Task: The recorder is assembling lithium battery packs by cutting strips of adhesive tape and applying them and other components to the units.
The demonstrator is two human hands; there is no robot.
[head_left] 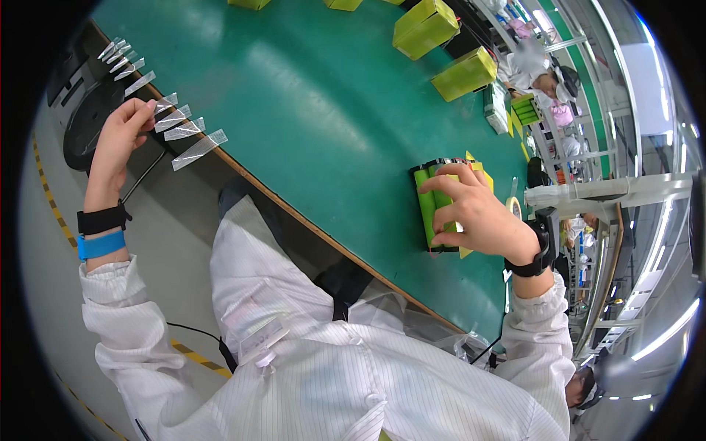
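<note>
At the table's left edge, my left hand [123, 138] has thumb and forefinger closed on the end of a clear tape strip [168, 101]. Further clear tape strips [193, 151] hang in a row along that edge, their ends jutting past it. Over on the right, my right hand [482, 219] lies on top of a battery pack [425, 206] made of green cylindrical cells with black ends. Its fingers are bent over the cells, gripping the pack against the table. Yellow sheet pieces [487, 170] show beside the pack, partly hidden by that hand.
Yellow-green wrapped blocks [425, 29] stand along the far side of the green table [309, 132]. A tape roll [513, 208] sits right of my right hand. A black stool [92, 121] is by the left edge. Other people work beyond the metal frame [610, 192].
</note>
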